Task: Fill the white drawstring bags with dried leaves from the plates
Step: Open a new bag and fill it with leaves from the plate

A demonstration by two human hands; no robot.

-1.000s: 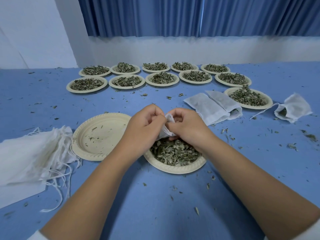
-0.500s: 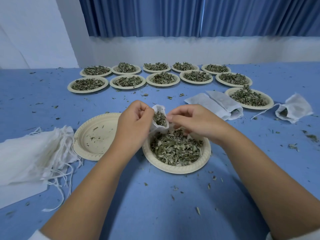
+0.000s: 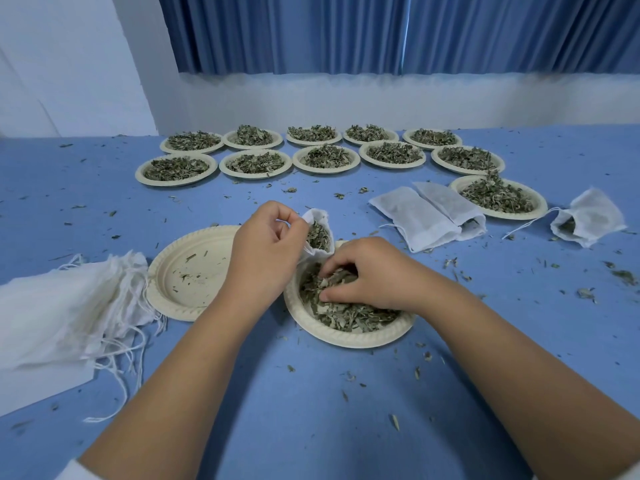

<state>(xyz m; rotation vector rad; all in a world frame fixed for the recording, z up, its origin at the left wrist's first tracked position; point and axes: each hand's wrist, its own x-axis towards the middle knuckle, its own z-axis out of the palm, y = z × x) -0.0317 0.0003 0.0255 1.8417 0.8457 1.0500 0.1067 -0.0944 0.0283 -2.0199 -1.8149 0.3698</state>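
My left hand [image 3: 266, 251] is pinching the bag [image 3: 320, 233] by its rim, holding it upright with the mouth open just over the far edge of the near plate [image 3: 349, 336]. You can see it's already got a fair bit of green in it. My right hand [image 3: 367, 275] is down in the dried leaves [image 3: 349, 315] on that plate, fingers curled in, thumb and fingertips closed around a clump.

Right beside it on the left is the used-up plate [image 3: 180, 271], just crumbs on it, its rim partly hidden behind my left wrist. Further left there's the heap of spare bags [image 3: 69, 306] with their strings trailing over the blue table [image 3: 311, 410].

Off to the right, two stuffed bags [image 3: 415, 216] lie side by side, touching each other, next to one more full plate [image 3: 498, 199], and a third bag [image 3: 588, 223] lies beyond that with its mouth open and its string loose. Two rows of full plates [image 3: 176, 169] line the back of the table. Leaf bits are scattered everywhere, honestly.
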